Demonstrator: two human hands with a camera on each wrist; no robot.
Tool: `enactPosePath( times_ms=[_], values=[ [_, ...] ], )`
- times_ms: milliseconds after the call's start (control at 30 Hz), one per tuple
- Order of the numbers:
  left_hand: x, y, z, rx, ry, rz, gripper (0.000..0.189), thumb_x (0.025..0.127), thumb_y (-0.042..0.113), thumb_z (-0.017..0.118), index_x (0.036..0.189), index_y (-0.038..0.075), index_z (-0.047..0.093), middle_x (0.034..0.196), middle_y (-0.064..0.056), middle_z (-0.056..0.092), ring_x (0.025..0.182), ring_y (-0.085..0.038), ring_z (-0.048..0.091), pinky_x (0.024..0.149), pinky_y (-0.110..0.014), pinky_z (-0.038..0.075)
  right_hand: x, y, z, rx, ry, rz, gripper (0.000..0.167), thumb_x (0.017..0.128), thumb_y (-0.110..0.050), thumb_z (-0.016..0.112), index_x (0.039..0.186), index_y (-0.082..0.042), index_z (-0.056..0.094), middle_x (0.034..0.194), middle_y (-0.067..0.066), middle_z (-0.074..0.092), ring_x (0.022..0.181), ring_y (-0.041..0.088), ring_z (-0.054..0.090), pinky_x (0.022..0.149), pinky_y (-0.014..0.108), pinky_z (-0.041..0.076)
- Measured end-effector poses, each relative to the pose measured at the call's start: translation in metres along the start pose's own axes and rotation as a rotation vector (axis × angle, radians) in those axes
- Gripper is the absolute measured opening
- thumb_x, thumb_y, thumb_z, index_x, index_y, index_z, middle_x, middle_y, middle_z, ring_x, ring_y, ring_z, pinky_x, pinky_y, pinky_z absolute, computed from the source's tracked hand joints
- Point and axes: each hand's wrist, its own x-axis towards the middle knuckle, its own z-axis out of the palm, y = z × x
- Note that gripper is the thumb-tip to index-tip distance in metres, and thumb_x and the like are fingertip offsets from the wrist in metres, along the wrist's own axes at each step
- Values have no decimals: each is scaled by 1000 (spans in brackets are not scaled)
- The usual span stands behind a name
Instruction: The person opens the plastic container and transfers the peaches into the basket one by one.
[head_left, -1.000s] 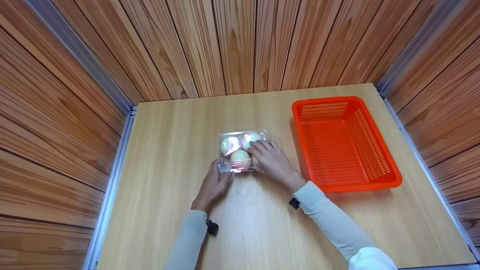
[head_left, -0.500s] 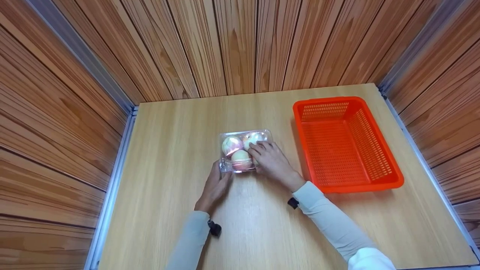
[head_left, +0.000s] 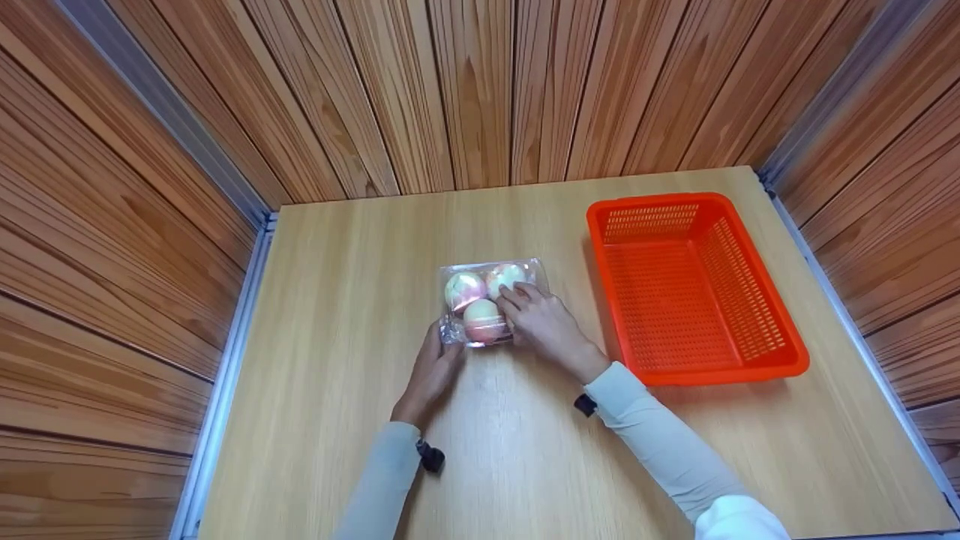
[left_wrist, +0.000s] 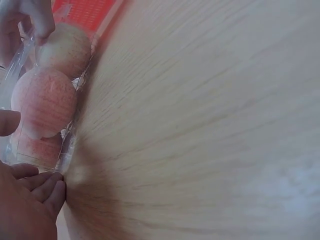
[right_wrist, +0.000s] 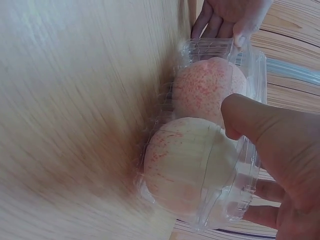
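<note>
A clear plastic clamshell box [head_left: 480, 265] of peaches sits mid-table. Three peaches show in the head view: one at far left [head_left: 464, 291], one at far right [head_left: 504, 277] and one at the near side [head_left: 484, 321]. My left hand [head_left: 429, 371] holds the box's near left corner, its fingers [left_wrist: 47, 187] low along the end wall and the thumb above. From the right, my right hand [head_left: 551, 326] grips the box; its thumb [right_wrist: 250, 117] lies across the near side, over the peaches in the right wrist view. Its other fingers reach over the top and are partly hidden.
An orange-red perforated plastic basket [head_left: 667, 300] stands right of the box, close beside my right forearm. Wood-plank walls [head_left: 480, 90] rise behind the table [head_left: 352, 300] and on both sides, with metal rails along the corners.
Both hands stay almost in place at the box, the left hand drifting very slightly right. Bright glare over the left peach has faded, and the box has barely shifted.
</note>
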Motion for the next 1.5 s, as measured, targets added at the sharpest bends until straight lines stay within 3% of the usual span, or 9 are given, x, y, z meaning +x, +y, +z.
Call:
enactPosePath(
  times_ms=[133, 467, 667, 800, 933, 1200, 1367, 1500],
  values=[
    [0, 0, 0, -2, -11, 1, 64, 110, 36, 50, 168, 19, 28, 174, -7, 32, 164, -28, 26, 133, -53, 20, -1, 1, 0, 11, 18, 0, 56, 86, -21, 87, 138, -8, 69, 138, 10, 73, 126, 35, 69, 88, 48, 65],
    [-2, -1, 1, 17, -27, -32, 67, 111, 44, 45, 171, 23, 22, 177, -4, 25, 165, -28, 20, 134, -54, 16, -2, 0, -3, -61, -26, -25, 61, 86, -26, 88, 141, -7, 68, 140, 10, 71, 131, 32, 67, 101, 46, 60],
    [-3, -2, 1, 5, -22, -39, 67, 111, 45, 45, 171, 25, 22, 178, -2, 23, 166, -28, 18, 134, -55, 14, -1, 1, -3, -98, -40, -52, 60, 87, -28, 88, 140, -8, 68, 142, 10, 71, 130, 31, 67, 94, 45, 63],
    [-4, -3, 2, 5, -24, -59, 68, 111, 48, 44, 171, 27, 21, 178, 0, 22, 166, -26, 16, 134, -56, 13, 0, 2, -4, -83, -41, -63, 59, 86, -27, 89, 138, -7, 69, 140, 11, 71, 129, 32, 68, 97, 45, 62],
    [-3, -2, 2, 7, -10, -37, 68, 112, 43, 45, 171, 21, 21, 178, -5, 25, 166, -28, 19, 134, -54, 16, 2, 4, -7, -39, -46, -65, 54, 89, -25, 86, 137, -6, 70, 138, 13, 73, 127, 33, 69, 104, 46, 59],
    [-2, 0, 2, 26, 3, -32, 69, 111, 45, 47, 171, 22, 22, 177, -3, 25, 165, -27, 20, 134, -53, 17, 5, 6, -13, 17, -134, -50, 62, 91, -30, 85, 145, -9, 65, 147, 13, 67, 135, 34, 65, 110, 49, 55],
    [-3, -1, 2, 42, 6, -1, 68, 112, 41, 46, 171, 19, 22, 177, -6, 25, 165, -29, 20, 134, -53, 17, 5, 7, -14, 28, -136, -59, 62, 91, -29, 86, 145, -7, 65, 146, 13, 67, 134, 34, 65, 109, 50, 55],
    [-4, -1, 2, 47, 2, -12, 69, 111, 45, 46, 171, 22, 21, 178, -4, 24, 165, -29, 20, 134, -54, 17, 5, 8, -16, 39, -148, -58, 63, 92, -29, 85, 146, -8, 64, 147, 13, 66, 135, 35, 64, 109, 50, 55]
  ],
)
